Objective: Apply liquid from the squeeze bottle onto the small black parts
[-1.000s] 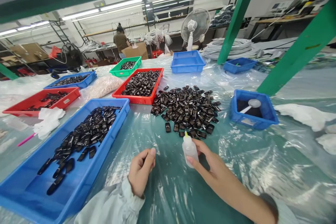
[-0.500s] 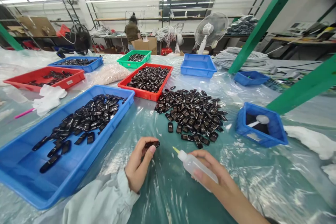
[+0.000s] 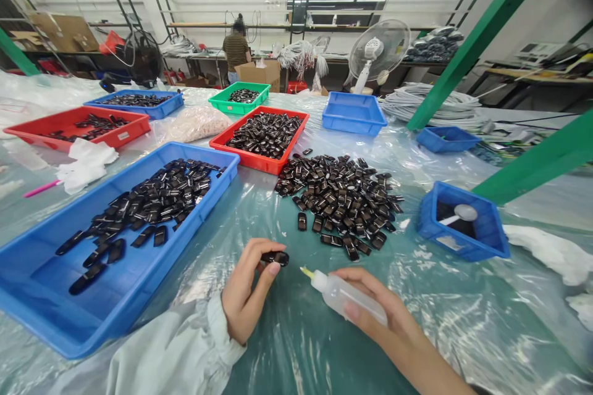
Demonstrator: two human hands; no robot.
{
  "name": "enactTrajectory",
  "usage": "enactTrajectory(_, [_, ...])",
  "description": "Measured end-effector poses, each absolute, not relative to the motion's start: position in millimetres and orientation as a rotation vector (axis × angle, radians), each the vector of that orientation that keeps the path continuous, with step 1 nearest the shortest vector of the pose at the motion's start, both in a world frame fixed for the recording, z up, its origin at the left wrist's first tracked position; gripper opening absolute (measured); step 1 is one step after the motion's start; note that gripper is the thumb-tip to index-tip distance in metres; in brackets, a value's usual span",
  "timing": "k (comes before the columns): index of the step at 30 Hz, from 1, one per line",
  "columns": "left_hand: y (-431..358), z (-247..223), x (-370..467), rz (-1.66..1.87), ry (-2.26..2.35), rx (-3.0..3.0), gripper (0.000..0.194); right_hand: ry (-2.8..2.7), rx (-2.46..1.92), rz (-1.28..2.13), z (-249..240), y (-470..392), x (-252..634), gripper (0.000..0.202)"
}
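Black and glossy, one small part (image 3: 275, 257) sat pinched between the thumb and fingers of my left hand (image 3: 250, 290). To its right, my right hand (image 3: 386, 315) gripped a translucent squeeze bottle (image 3: 349, 297), yellow tip pointing toward the part, not touching it. Beyond both hands lay a pile of dark parts (image 3: 343, 197).

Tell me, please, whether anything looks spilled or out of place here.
The black pieces heaped on the plastic sheeting look odd, lying loose beside the filled red tray, though perhaps deliberately.
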State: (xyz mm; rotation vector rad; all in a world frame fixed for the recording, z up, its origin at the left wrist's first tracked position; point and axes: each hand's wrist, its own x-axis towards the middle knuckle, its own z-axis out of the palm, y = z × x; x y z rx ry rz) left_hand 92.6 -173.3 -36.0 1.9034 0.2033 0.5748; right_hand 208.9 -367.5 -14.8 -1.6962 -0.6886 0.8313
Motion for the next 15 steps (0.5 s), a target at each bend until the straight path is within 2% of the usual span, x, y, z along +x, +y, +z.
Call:
enactTrajectory(7, [-174.3,-33.3,90.8,0.547,0.173,1.926,0.022,-0.732,-1.728,0.847,-17.1,-370.1,210.2,0.041])
enactTrajectory(15, [-173.8,-33.2,88.5,0.529,0.145,1.939,0.022,-0.762,-1.757,0.881,-21.2,-375.7,214.9,0.036])
